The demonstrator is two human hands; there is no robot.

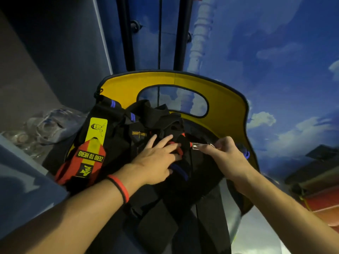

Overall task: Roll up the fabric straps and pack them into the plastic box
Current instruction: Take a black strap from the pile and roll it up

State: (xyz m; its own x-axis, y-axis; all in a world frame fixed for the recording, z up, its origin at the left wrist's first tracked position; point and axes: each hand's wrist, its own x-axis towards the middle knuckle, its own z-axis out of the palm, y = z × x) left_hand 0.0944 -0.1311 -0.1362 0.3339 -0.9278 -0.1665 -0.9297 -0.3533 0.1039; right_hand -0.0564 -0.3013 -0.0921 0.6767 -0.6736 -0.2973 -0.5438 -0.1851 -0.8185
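Observation:
A heap of black fabric straps (146, 118) with blue and red stripes lies in a yellow-lined bag (227, 105) with an oval handle hole. My left hand (156, 153) rests flat on the heap, fingers spread over a black strap with red edges. My right hand (222, 153) pinches the end of a black strap (197, 158) at its small white label (196, 146). A red and yellow strap (86, 162) reading "ZERO TO HERO" lies at the left of the heap. No plastic box is recognisable in view.
A crumpled clear plastic bag (42, 127) lies to the left on a grey surface. A wall with painted blue sky and clouds (275, 52) stands behind. A red and dark object (319, 189) sits at the right edge.

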